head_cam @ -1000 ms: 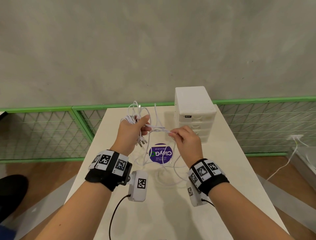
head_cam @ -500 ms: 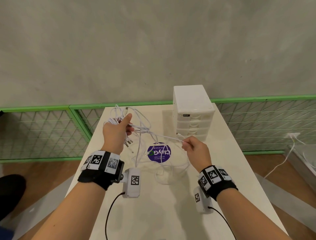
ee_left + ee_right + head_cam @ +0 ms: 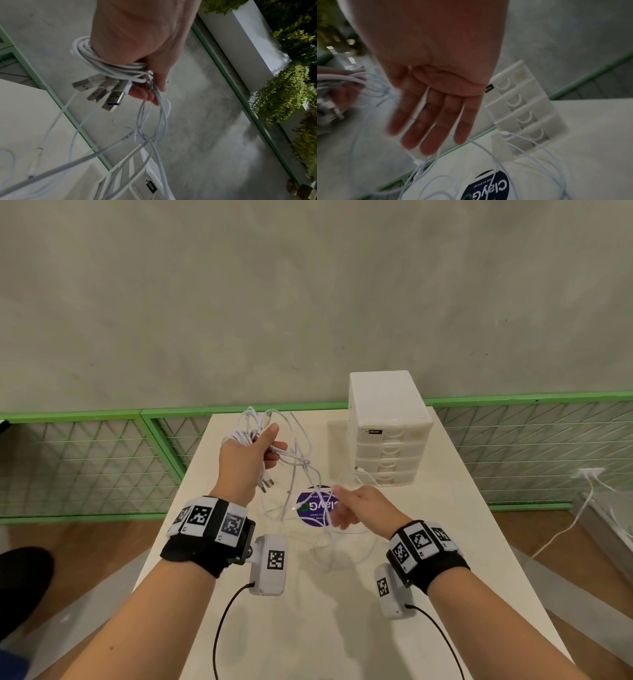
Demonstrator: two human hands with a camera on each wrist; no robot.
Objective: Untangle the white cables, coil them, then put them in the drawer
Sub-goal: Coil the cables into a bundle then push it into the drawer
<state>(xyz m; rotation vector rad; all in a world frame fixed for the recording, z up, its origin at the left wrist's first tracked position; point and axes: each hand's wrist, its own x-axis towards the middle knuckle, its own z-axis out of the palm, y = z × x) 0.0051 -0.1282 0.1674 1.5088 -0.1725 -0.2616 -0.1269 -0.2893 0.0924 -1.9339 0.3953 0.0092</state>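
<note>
Left hand (image 3: 247, 463) clutches the bundled white cables (image 3: 109, 67), anchoring them left of the drawer unit (image 3: 388, 436). Right hand (image 3: 356, 506), fingers loose and holding nothing, hovers near the dangling strands, likely seeking another snag.

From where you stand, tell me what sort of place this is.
Probably a shared work or maker space beside a balcony or terrace: a plain white table against a bare concrete wall, green mesh railing, a desktop drawer unit, and planters with shrubs in the left wrist view.

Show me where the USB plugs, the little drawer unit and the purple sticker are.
USB plugs (image 3: 109, 93): left wrist view, metal shell of the middle plug.
drawer unit (image 3: 387, 398): head view, its flat white top.
purple sticker (image 3: 313, 510): head view, purple field left of the lettering.
</note>
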